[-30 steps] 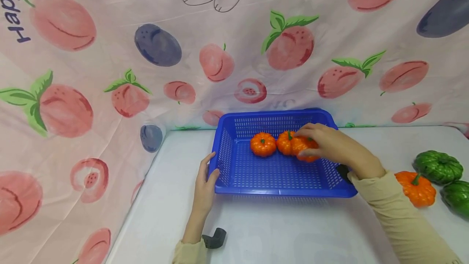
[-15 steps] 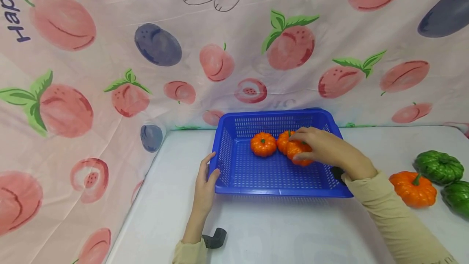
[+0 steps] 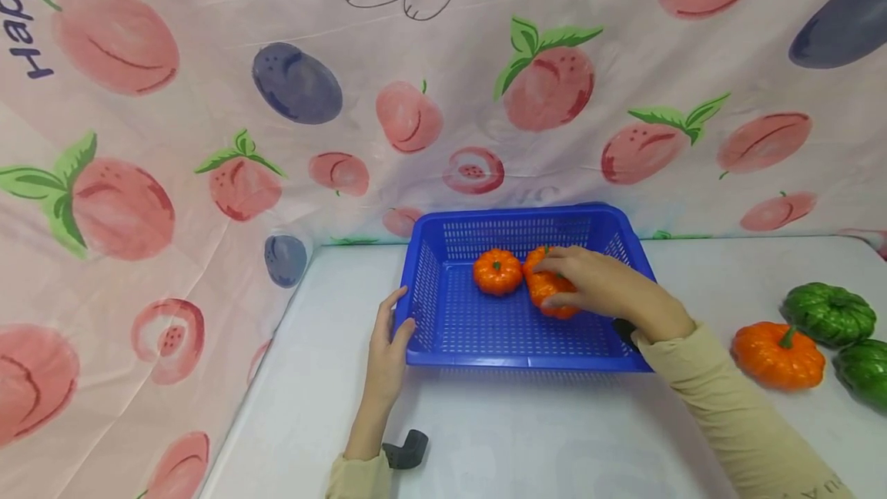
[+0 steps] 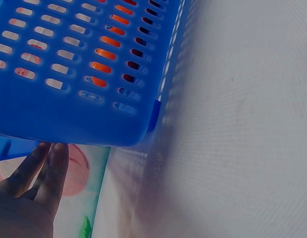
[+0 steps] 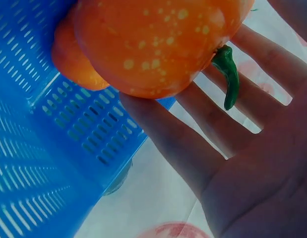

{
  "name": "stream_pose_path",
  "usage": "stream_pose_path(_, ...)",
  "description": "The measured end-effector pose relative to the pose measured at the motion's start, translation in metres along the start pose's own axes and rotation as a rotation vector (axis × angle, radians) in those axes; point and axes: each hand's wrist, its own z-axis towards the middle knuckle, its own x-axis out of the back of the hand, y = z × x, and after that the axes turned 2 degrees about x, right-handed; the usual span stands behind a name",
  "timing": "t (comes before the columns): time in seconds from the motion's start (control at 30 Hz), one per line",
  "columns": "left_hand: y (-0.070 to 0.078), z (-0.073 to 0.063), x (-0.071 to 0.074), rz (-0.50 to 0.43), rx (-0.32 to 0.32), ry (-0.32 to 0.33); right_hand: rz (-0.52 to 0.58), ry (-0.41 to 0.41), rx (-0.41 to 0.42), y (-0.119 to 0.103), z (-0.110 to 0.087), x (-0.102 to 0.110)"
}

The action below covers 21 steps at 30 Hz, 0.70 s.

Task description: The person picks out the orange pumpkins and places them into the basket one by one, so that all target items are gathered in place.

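Observation:
My right hand (image 3: 601,283) grips a small orange pumpkin (image 5: 158,44) with a green stem, fingers spread over its top and thumb on its near side. It is low inside the blue plastic basket (image 3: 527,363). Just behind it, partly hidden by my fingers, is a second orange pumpkin (image 3: 535,259). A third pumpkin (image 3: 497,272) sits to its left on the basket floor. My left hand (image 3: 388,353) holds the basket's left rim near the front corner; in the left wrist view its fingertips (image 4: 58,153) reach behind the rim.
To the right on the white table (image 3: 513,437) lie a larger orange pumpkin (image 3: 779,356) and two green ones, a striped pumpkin (image 3: 828,314) and a darker one (image 3: 866,374) cut by the frame. A fruit-print cloth (image 3: 430,45) hangs behind.
My right hand has moved left and slightly toward me with the pumpkin, from the basket's right side nearer its middle. The left hand and the basket have stayed put.

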Motion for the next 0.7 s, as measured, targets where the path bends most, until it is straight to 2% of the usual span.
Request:
stream_pose_path(0.4, -0.002, 0.0, 0.001, 0.01, -0.004, 0.004, 0.004, -0.011, 0.064, -0.01, 0.007, -0.008)
stream_pose_path(0.7, -0.002, 0.0, 0.0, 0.009, -0.012, -0.002, -0.005, -0.017, 0.075, -0.012, 0.01, -0.011)
